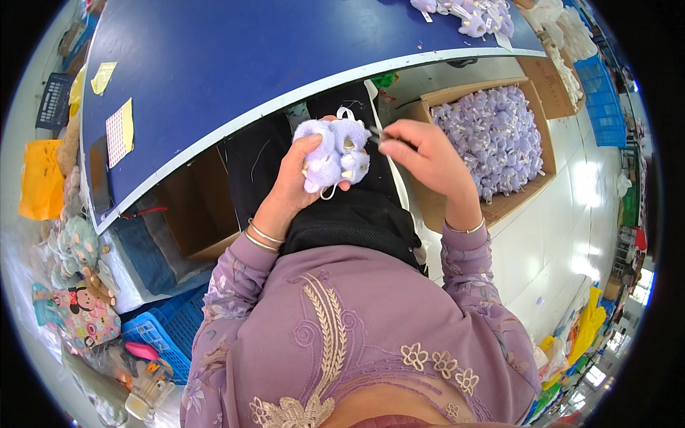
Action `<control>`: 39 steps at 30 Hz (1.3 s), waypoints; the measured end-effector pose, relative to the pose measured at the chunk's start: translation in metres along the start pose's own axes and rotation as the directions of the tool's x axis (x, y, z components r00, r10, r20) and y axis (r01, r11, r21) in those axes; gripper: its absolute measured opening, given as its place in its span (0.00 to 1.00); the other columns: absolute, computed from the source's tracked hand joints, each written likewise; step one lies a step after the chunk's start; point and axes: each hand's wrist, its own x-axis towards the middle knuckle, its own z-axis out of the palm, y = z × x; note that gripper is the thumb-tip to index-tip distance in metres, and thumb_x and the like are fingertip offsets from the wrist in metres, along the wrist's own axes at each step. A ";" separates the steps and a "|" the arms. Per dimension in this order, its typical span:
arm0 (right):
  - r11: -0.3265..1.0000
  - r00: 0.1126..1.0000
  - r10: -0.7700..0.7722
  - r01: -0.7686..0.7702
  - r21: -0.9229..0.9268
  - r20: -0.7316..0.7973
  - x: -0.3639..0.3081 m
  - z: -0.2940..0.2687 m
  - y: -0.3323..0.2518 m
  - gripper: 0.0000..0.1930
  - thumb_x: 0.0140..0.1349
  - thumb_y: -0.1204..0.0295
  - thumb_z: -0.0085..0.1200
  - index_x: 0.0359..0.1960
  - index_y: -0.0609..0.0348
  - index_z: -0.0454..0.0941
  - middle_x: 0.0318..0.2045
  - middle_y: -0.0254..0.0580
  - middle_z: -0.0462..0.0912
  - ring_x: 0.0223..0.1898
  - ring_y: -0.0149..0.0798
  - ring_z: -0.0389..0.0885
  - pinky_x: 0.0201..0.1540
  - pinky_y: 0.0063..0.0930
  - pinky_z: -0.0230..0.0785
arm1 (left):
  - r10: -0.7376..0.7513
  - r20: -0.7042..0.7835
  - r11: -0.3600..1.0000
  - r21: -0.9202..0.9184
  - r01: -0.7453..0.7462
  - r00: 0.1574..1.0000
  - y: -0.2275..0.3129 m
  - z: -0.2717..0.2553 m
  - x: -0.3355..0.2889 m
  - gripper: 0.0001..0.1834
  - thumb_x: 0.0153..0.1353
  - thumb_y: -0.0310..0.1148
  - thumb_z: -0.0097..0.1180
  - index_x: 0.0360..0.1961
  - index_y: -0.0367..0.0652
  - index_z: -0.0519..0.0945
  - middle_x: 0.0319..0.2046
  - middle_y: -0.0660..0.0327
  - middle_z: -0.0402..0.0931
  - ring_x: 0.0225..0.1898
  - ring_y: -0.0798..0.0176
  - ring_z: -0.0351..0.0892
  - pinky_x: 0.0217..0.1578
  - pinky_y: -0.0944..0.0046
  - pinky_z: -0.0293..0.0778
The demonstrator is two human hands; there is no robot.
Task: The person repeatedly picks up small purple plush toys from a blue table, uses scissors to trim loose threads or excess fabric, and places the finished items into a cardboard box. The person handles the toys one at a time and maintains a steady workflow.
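My left hand (292, 175) is closed round a small bunch of lavender plush toys (325, 167) with white loops and pale little points, held above my lap. Its thumb presses on the upper left of the fluffy fabric. Just right of the bunch, my right hand (428, 157) pinches a small metal tool (376, 134), whose tip reaches toward the plush. Most of that tool is hidden in the fingers, so its exact kind does not show.
A blue table (285, 50) with a pale edge spans the front, more lavender plush toys (474, 18) lying at its far right. On my right stands a cardboard box (514, 196) full of similar toys. A blue crate (153, 328) sits at lower left.
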 end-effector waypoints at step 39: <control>0.779 0.964 -0.173 0.260 -0.571 0.204 0.023 -0.005 -0.011 0.11 0.59 0.63 0.57 0.29 0.58 0.80 0.29 0.40 0.79 0.33 0.47 0.80 0.35 0.39 0.72 | -0.055 0.027 0.997 0.061 0.054 0.998 0.000 0.006 0.001 0.27 0.60 0.46 0.51 0.56 0.43 0.65 0.47 0.48 0.75 0.40 0.53 0.81 0.24 0.60 0.82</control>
